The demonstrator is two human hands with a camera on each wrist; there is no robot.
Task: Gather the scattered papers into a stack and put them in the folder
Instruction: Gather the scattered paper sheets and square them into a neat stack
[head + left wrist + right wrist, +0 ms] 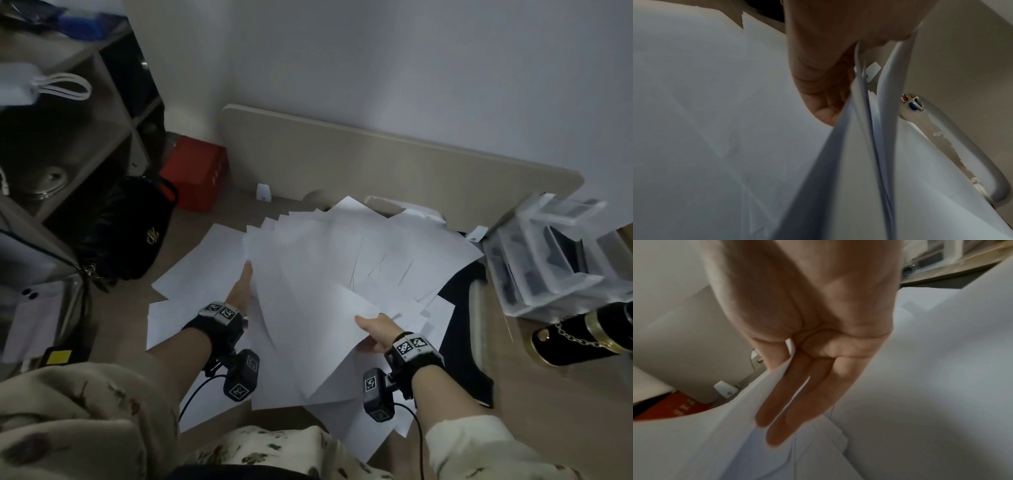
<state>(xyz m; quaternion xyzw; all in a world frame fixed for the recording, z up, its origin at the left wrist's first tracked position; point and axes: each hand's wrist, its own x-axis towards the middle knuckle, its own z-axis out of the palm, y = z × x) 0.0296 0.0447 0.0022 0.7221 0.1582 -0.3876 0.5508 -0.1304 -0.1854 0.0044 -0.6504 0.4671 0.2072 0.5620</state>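
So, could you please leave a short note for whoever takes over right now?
Left hand grips the fanned bunch at its left edge; right hand pinches its near right side. Loose sheets lie on the floor beneath. A dark flat thing, perhaps the folder, lies at right, partly covered. Done: many sheets lifted. Left: square the bunch, collect the rest, file all.

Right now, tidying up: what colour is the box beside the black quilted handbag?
Red box; clearest in head view.
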